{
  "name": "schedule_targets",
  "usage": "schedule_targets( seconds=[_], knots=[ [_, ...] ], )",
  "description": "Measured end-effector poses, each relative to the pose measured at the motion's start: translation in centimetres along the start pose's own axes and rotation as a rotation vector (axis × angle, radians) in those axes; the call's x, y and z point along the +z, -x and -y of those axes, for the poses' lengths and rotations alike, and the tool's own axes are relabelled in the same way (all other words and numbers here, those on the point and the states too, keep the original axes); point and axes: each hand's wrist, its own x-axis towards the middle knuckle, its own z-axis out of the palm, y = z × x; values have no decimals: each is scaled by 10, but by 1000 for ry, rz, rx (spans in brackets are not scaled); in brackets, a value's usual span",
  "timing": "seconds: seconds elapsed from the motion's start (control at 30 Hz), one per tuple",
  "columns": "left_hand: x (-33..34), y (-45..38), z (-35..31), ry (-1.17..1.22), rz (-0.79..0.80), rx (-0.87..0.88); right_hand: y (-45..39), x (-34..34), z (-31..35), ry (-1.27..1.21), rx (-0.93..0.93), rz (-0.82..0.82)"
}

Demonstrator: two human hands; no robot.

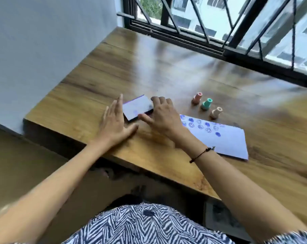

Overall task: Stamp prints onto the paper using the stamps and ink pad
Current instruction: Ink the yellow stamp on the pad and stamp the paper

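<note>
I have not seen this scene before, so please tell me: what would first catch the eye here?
Both hands meet at the ink pad near the table's left edge: the left hand lies flat beside it, and the right hand has its fingers on it. To the right lies the paper with blue prints, and behind it three stamps stand.

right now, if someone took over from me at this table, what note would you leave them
Left hand: open, flat on the table beside the ink pad, holding nothing.
Right hand: fingers on the ink pad's right edge; grip unclear.
Stamps: peach stamp, green stamp and a second peach stamp stand by themselves behind the paper.
Done: blue prints cover the paper's far half.
Left: the near half is blank; pick a stamp, ink it, continue there.
</note>
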Motion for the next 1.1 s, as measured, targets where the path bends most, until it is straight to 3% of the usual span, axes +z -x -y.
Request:
schedule_targets(
  seconds=[0.13,0.47,0.7,0.87,0.97,1.1],
  knots=[
    [-2,-2,-3,14,-125,-29,-5,13,23,66,-1,-1],
    [8,0,9,95,-224,-44,-28,14,50,154,36,66],
    [5,1,7,121,-215,-50,-51,-27,23,-234,56,214],
    [4,2,5,77,-224,-42,-68,-60,-7,-774,271,457],
    [4,2,5,69,-228,-35,-79,-69,-24,-882,322,397],
    [3,3,5,61,-236,-14,-85,-72,-36,-638,348,182]
  ],
)
